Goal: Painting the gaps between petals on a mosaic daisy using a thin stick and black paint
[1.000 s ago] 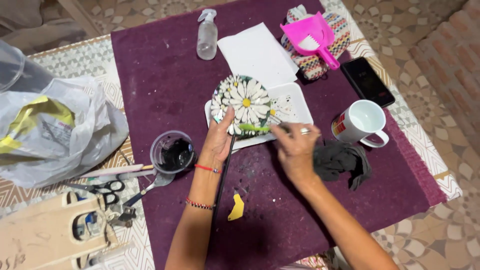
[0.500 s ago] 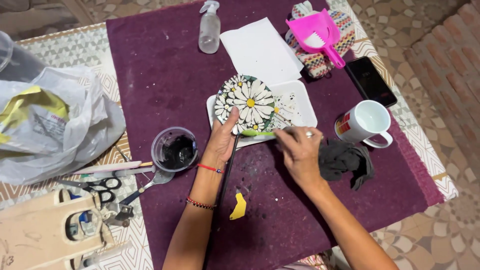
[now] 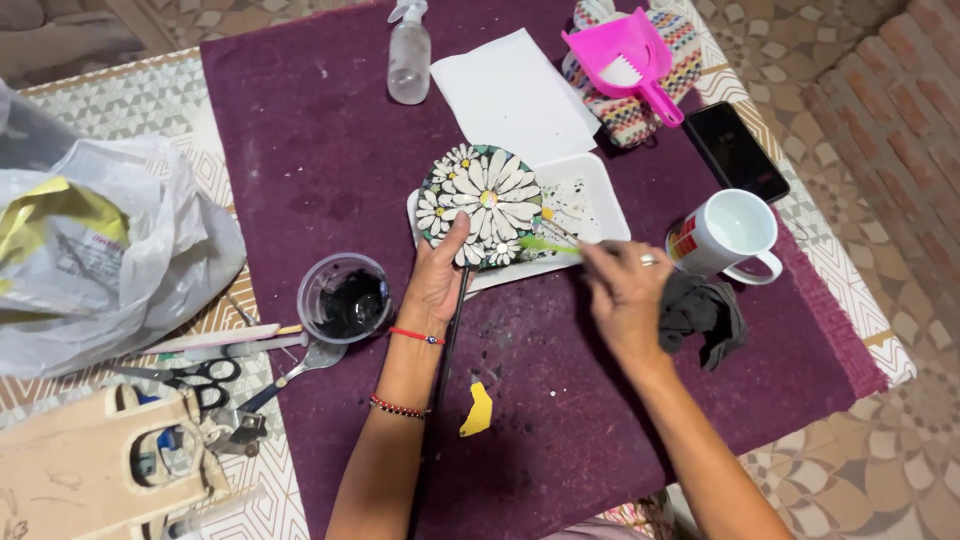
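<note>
Your right hand [image 3: 622, 300] has shifted slightly right, pinching the green tool [image 3: 550, 244] at the daisy mosaic disc [image 3: 482, 205]; your left hand [image 3: 440, 275] pins it over the white tray [image 3: 590, 205]. Keep the thumb firm, strokes light.

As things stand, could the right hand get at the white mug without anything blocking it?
Probably yes. The right hand sits just left of the white mug, with only bare purple cloth between them. Its fingers hold a green tool, which might hamper a grasp.
</note>
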